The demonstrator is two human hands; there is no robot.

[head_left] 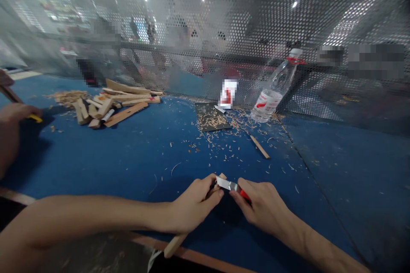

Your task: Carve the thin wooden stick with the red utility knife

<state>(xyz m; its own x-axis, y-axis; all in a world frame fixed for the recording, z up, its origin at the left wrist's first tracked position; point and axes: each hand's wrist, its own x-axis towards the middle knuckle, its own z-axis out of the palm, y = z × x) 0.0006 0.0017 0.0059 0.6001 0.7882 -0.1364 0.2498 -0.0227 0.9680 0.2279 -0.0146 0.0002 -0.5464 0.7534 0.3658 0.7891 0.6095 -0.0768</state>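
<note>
My left hand [197, 202] is closed around a long wooden stick [175, 245]. The stick's lower end juts out below the wrist, near the table's front edge, and its upper tip shows just past my thumb and fingers. In my right hand [264, 202] is a utility knife [229, 184] with a red handle, mostly covered by the fingers. The knife's blade points left and lies against or just over the stick's tip; exact contact I cannot tell.
Wood shavings [214, 121] litter a dark mat [205, 111] and the blue table [144, 149]. A pointed stick [259, 147], a water bottle [269, 91] and a pile of wood pieces [105, 106] lie beyond. A co-worker's hand [16, 123] is at left; a perforated metal screen [198, 17] stands behind.
</note>
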